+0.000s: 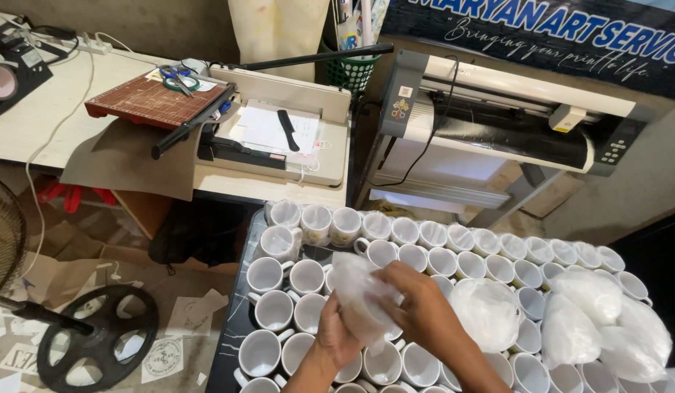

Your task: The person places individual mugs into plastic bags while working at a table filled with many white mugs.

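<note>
My left hand and my right hand together grip a crumpled clear plastic bag above a dark tabletop packed with several white mugs. The bag bulges between the two hands, and I cannot tell whether something is inside it. More crumpled plastic bags lie on the mugs to the right. The mugs stand upright, open side up, in rows that reach the far right.
A paper cutter and a brown cutting board with scissors rest on a pale desk. A vinyl cutting machine stands behind the mugs. A floor fan and paper scraps lie at left.
</note>
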